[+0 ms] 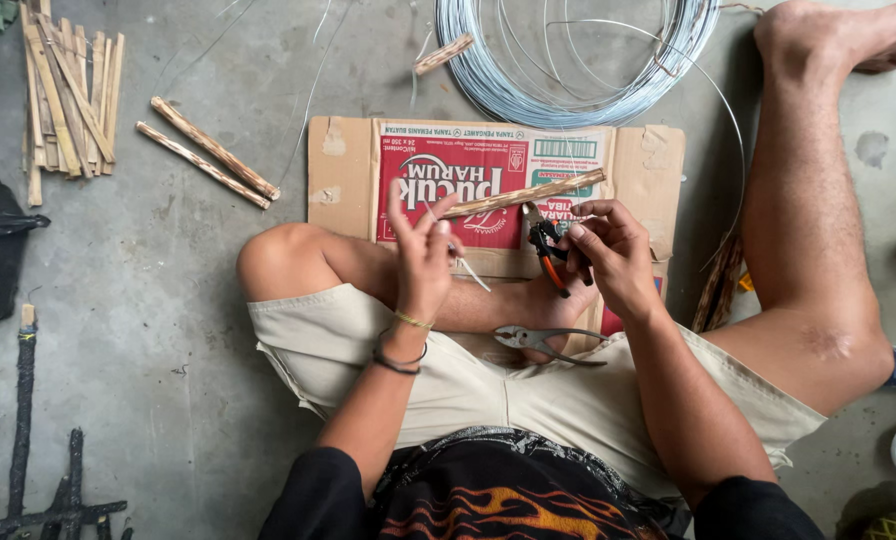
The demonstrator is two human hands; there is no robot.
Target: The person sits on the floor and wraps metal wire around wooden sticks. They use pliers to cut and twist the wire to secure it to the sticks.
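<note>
Red-labelled cardboard (608,150) under wooden stick (523,194)

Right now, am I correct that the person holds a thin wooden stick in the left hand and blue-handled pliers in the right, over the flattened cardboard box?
Not quite: the head view shows the pliers in the right hand have orange and black handles, not blue. The left hand does hold the thin wooden stick over the flattened cardboard box.

Rough wooden stick (524,193), shiny metal wire coil (568,70), matt cardboard (343,170)
</note>
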